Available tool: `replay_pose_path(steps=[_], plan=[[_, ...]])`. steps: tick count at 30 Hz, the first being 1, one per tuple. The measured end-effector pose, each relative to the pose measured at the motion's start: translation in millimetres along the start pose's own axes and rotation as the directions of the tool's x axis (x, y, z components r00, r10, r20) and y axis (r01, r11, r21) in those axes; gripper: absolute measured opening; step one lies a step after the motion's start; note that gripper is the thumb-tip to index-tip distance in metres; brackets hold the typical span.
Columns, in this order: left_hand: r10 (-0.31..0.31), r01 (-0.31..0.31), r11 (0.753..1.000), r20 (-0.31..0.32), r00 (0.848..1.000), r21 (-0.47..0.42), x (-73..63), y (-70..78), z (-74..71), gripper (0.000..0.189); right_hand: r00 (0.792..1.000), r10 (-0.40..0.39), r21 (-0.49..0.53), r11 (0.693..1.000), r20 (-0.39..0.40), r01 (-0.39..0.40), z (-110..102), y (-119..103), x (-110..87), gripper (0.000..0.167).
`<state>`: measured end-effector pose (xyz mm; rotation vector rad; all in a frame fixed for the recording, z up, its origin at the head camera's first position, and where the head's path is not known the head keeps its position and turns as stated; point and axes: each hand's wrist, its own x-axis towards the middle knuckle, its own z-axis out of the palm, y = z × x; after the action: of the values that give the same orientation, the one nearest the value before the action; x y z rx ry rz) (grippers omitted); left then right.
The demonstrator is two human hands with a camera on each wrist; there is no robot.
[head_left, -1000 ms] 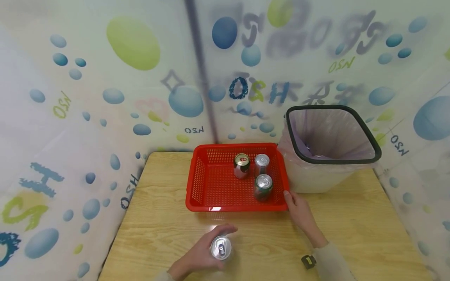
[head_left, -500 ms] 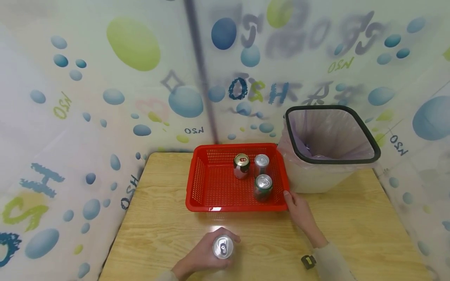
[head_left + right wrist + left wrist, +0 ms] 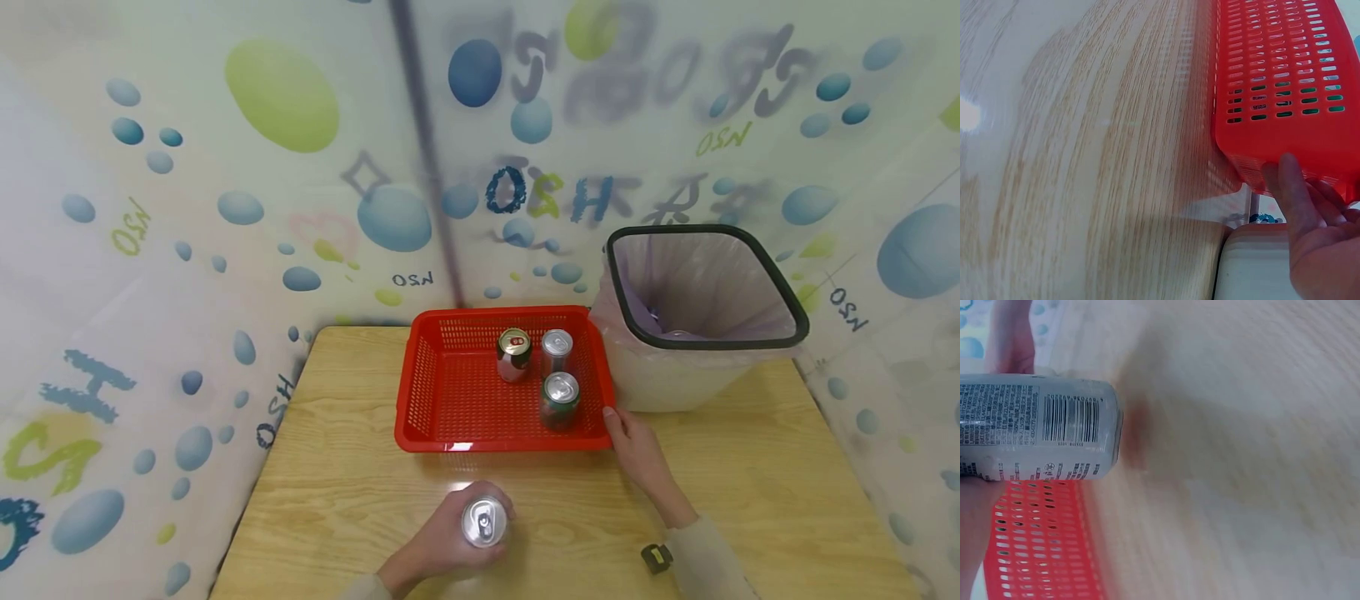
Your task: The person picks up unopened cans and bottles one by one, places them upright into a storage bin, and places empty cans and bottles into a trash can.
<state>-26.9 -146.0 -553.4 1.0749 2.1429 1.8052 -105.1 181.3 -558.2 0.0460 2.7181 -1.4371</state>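
My left hand [image 3: 456, 533] grips an upright silver drink can [image 3: 484, 522] in front of the basket. Dense print and a barcode cover that can's side in the left wrist view, and its base stands over the tabletop with a blurred shadow below. The red plastic basket [image 3: 450, 447] holds a gold-topped can [image 3: 514, 357], a silver-topped can [image 3: 557, 352] and a dark green can [image 3: 559, 402], all upright towards its right side. At the basket's front right corner my right hand [image 3: 641, 454] holds the rim, fingertips [image 3: 1290, 172] against the outer wall.
A white bin [image 3: 660, 383] with a black rim and a thin liner stands right of the basket, close against it. Near the right sleeve lies a small black object [image 3: 657, 558] with a yellow mark. Printed sheeting [image 3: 300, 217] encloses the wooden table [image 3: 345, 467].
The left fingers have closed round the can, and hand and can have shifted slightly right. My right hand and the basket stay where they were.
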Motion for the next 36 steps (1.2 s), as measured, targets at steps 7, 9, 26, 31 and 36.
replay_pose_path(steps=[7,9,26,31,36], plan=[[-0.022,0.023,0.999,0.026,0.999,-0.039,15.5,16.7,-0.7,0.048,1.0,-0.008,0.001,1.0,-0.01,0.008,0.2,-0.7,0.1,0.045],[-0.022,0.024,0.999,0.03,0.999,-0.047,19.6,20.8,-1.1,0.047,1.0,-0.009,0.006,1.0,-0.01,0.009,0.2,-0.7,-0.3,0.045],[0.05,-0.056,0.991,-0.05,0.997,-0.118,46.0,42.5,-8.6,0.049,1.0,-0.019,0.017,1.0,-0.015,0.019,0.7,0.3,-0.8,0.043],[0.077,-0.086,0.988,-0.071,0.994,-0.131,56.5,52.0,-12.0,0.048,1.0,-0.02,0.016,1.0,-0.021,0.02,0.2,0.0,-0.5,0.042],[0.12,-0.13,0.987,-0.108,0.987,-0.099,67.0,61.0,-17.5,0.046,0.999,-0.026,0.022,0.999,-0.021,0.027,0.5,0.7,0.1,0.04]])
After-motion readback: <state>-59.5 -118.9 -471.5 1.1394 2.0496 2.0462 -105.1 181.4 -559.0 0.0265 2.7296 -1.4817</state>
